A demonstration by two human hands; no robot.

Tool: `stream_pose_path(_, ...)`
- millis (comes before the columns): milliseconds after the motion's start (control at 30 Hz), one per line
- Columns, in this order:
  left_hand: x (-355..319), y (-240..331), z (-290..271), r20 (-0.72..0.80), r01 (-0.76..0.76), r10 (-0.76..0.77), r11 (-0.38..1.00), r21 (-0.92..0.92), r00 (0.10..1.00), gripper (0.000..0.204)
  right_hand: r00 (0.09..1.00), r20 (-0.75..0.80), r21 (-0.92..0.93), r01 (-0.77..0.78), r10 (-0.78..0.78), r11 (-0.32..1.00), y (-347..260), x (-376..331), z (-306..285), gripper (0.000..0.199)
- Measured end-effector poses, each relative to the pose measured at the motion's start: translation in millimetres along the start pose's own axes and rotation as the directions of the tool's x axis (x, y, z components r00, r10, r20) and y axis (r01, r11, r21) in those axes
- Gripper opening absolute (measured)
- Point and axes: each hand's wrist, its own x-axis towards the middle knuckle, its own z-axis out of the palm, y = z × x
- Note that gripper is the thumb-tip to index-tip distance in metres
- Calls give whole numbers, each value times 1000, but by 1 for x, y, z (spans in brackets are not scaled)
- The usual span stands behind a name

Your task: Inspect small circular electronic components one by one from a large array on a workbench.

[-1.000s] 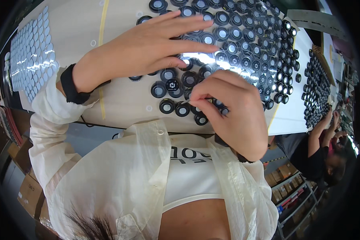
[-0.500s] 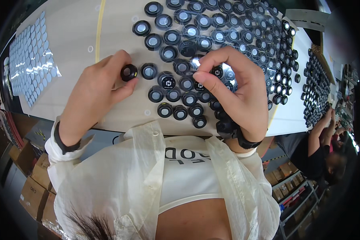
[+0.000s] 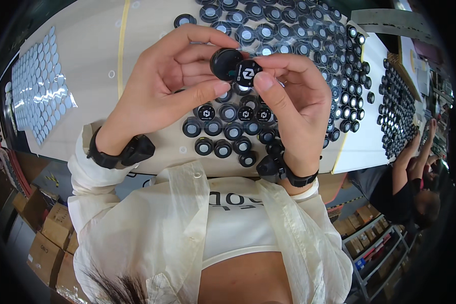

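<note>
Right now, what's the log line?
left hand: holds black round part | right hand: pinches white-marked disc | table: more black pieces

Head view, one: wide fisheye, left lens of a side-by-side pair, head-worn. We look steeply down, from near, on the left hand (image 3: 167, 81) and right hand (image 3: 304, 93), cream overshirt (image 3: 147, 223) below, worktable (image 3: 93, 66) above; we see straight edges bend toward the rim.
</note>
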Motion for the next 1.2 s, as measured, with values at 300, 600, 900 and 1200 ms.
stream_pose_path(300, 1, -4, 7, -101, -107, 129, 974, 202, 986, 48, 1000, -28, 8, 13, -13, 1000, 1, 1, -2, 21)
stream_pose_path(600, -1, 0, 18, -182, -55, 95, 976, 213, 979, 46, 998, -66, -19, -4, 2, 1000, -1, 0, 0, 21)
stream_pose_path(900, -3, -3, 20, -212, -81, 142, 959, 272, 967, 40, 995, -103, -55, -4, -2, 998, 4, 0, 4, 20)
stream_pose_path(1200, -5, -7, 15, -165, -32, 114, 900, 434, 980, 46, 987, -78, -309, 108, -138, 945, 11, 6, 1, 14)
